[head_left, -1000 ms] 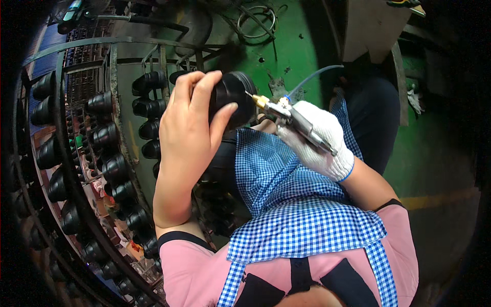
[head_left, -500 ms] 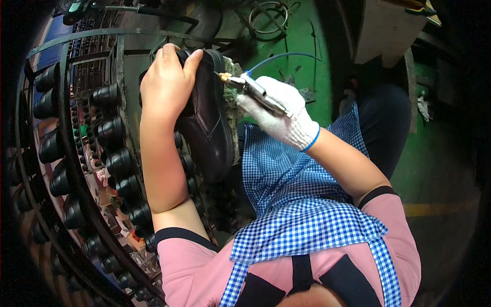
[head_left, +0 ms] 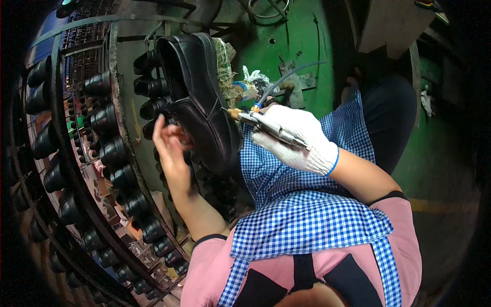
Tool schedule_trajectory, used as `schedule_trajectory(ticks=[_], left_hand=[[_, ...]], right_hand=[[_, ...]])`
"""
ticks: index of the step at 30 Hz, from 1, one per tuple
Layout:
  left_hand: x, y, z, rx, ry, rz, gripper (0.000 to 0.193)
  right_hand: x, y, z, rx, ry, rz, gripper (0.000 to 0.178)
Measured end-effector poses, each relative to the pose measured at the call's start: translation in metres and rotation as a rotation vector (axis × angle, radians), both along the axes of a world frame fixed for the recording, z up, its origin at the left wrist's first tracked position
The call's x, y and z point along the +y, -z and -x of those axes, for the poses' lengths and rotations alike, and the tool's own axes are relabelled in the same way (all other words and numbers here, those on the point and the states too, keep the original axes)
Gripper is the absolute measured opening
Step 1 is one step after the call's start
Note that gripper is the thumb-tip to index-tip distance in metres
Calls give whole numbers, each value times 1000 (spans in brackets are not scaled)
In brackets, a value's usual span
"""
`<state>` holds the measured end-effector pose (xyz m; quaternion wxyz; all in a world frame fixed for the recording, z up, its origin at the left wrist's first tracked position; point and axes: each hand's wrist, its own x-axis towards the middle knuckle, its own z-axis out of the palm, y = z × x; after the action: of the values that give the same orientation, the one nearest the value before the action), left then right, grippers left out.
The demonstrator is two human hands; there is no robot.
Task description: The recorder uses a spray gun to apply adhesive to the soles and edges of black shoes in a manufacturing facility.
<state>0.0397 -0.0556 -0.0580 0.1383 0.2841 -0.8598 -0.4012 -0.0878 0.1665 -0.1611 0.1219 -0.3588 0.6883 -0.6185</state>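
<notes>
A black leather shoe (head_left: 208,115) stands in front of me, its opening toward the far end and its toe toward me. My left hand (head_left: 173,148) is beside the shoe's near left side, fingers loosely apart and partly blurred, holding nothing. Whether its fingertips touch the leather I cannot tell. In a white knitted glove, my right hand (head_left: 299,135) grips a slim metal nozzle gun (head_left: 273,128) with a brass front end and a hose. Its thin tip points at the shoe's right side, close to the seam above the sole.
Racks of black shoes (head_left: 123,176) fill the left side. A ragged, cloth-wrapped pad (head_left: 223,66) sits against the shoe's right side. The grey-blue hose (head_left: 294,74) arcs over the green floor (head_left: 302,43). A pale board (head_left: 391,28) stands at the far right.
My left hand has let go of the shoe's heel end and come back toward me along its left side. The gloved hand and nozzle gun have shifted nearer and slightly right.
</notes>
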Motion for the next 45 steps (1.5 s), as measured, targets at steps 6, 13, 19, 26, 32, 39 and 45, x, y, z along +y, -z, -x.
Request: schedule_trajectory(ticks=[6,13,19,26,32,39,45], left_hand=[[40,7,-36,76,-108,-101,58],[58,0,-39,-59,-2,13,49],[73,-11,-22,-119,119,161,41],[80,-29,20,-204,416,608,43],[86,-43,61,-241,683,772,53],[87,-42,106,-304,881,758,59],[77,-32,137,-261,782,893,51]], right_hand=[[13,3,-18,-90,-41,7,19],[34,2,-28,-53,-14,-22,20],[56,-6,-20,-21,-40,-31,19],[76,-12,-11,34,-19,-71,22],[87,-11,-5,10,29,-99,21],[82,-8,5,30,172,3,21],[59,-6,25,-9,267,14,17]])
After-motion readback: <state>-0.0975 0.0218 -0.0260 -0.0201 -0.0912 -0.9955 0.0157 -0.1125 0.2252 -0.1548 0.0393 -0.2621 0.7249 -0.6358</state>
